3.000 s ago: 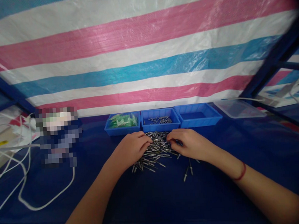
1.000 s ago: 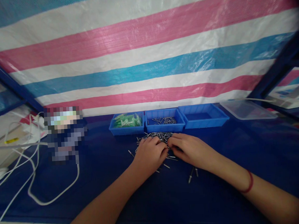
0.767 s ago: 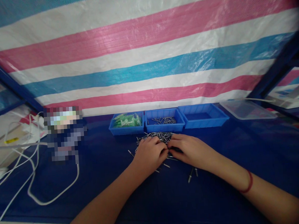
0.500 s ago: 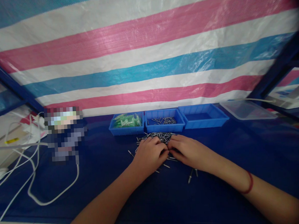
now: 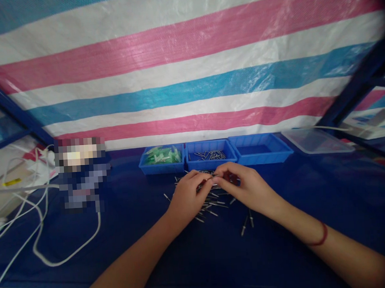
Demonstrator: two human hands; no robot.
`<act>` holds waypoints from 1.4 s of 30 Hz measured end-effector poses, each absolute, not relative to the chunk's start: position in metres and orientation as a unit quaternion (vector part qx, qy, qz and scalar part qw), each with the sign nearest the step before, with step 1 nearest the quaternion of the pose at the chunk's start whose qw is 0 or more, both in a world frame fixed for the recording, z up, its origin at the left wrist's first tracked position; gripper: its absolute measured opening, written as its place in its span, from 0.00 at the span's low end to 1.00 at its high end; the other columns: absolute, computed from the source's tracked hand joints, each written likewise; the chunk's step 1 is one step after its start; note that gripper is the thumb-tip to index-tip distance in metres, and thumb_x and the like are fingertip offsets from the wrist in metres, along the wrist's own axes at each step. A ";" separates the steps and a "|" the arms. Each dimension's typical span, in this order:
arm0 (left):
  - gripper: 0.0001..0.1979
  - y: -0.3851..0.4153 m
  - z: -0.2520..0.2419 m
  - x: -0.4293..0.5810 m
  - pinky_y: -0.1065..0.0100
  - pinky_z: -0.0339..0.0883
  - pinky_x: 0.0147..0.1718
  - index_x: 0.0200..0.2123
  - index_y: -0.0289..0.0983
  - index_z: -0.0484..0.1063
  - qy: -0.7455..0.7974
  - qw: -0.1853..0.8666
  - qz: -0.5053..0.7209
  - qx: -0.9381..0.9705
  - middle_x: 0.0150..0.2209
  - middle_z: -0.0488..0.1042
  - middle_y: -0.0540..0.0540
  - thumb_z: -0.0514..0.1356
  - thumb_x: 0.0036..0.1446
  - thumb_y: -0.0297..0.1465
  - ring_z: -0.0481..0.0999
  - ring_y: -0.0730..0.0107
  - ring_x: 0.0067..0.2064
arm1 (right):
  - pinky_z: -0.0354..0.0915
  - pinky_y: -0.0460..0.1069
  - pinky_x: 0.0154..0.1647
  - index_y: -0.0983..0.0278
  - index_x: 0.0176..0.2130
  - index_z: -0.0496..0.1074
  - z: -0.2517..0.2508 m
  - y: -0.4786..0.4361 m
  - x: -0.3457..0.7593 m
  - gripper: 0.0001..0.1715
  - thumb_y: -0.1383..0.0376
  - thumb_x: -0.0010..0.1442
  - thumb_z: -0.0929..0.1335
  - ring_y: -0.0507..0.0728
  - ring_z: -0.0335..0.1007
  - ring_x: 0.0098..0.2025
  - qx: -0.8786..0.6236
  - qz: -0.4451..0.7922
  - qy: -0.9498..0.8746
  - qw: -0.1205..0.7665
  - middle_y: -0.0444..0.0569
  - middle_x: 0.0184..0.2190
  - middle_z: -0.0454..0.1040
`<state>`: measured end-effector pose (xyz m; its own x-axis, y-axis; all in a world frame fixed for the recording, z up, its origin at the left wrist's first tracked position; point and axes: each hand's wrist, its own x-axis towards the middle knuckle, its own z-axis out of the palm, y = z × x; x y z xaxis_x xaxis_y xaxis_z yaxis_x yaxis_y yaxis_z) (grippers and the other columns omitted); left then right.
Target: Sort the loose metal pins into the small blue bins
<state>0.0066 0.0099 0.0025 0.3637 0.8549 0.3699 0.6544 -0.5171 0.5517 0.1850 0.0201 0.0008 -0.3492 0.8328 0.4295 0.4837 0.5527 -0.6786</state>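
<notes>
My left hand (image 5: 186, 196) and my right hand (image 5: 244, 188) meet fingertip to fingertip just above a scatter of small metal pins (image 5: 212, 201) on the blue table cover (image 5: 199, 252). Both hands are closed, cupping a bunch of the pins between them. A few loose pins (image 5: 246, 221) lie near my right wrist. Behind the hands stand three blue bins in a row: the left one (image 5: 161, 157) holds green plastic pieces, the middle one (image 5: 210, 157) holds a few metal pins, the right one (image 5: 259, 148) looks bare inside.
A clear plastic tray (image 5: 314, 140) sits at the back right. White cables (image 5: 41, 223) loop across the table's left side beside a blurred-out object (image 5: 81, 172). A striped pink, white and blue tarp (image 5: 187, 61) hangs behind. Dark blue frame bars (image 5: 355, 90) slant at both sides.
Both hands pushed together over the pile, closed in, and have now lifted slightly with a bunch of pins gathered between them; fewer pins remain spread on the cover.
</notes>
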 end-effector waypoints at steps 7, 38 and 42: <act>0.10 0.008 0.004 0.010 0.70 0.64 0.36 0.38 0.37 0.74 0.445 0.221 0.355 0.792 0.34 0.73 0.47 0.54 0.61 0.32 0.71 0.71 0.35 | 0.65 0.48 0.30 0.62 0.35 0.72 -0.001 0.019 0.183 0.11 0.58 0.59 0.65 0.53 0.69 0.31 -0.418 0.302 -0.736 0.439 0.47 0.30 0.74; 0.09 0.012 0.009 -0.002 0.67 0.63 0.39 0.40 0.38 0.72 0.471 0.114 0.286 0.826 0.36 0.74 0.47 0.53 0.61 0.31 0.72 0.67 0.39 | 0.54 0.53 0.36 0.64 0.35 0.75 0.004 0.052 0.206 0.17 0.58 0.64 0.61 0.60 0.65 0.35 -0.519 -0.117 -0.778 0.333 0.51 0.29 0.74; 0.08 0.012 0.007 -0.004 0.66 0.61 0.40 0.38 0.38 0.71 0.449 0.083 0.230 0.860 0.38 0.74 0.47 0.53 0.59 0.27 0.71 0.66 0.40 | 0.53 0.51 0.35 0.64 0.32 0.74 0.006 0.048 0.208 0.19 0.57 0.64 0.61 0.58 0.64 0.31 -0.524 -0.095 -0.785 0.316 0.49 0.25 0.72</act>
<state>-0.0038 0.0116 0.0070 0.4915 0.8099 0.3202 0.7335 -0.5832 0.3490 0.2080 0.0480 0.0063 -0.2513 0.7631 0.5955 0.8831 0.4326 -0.1816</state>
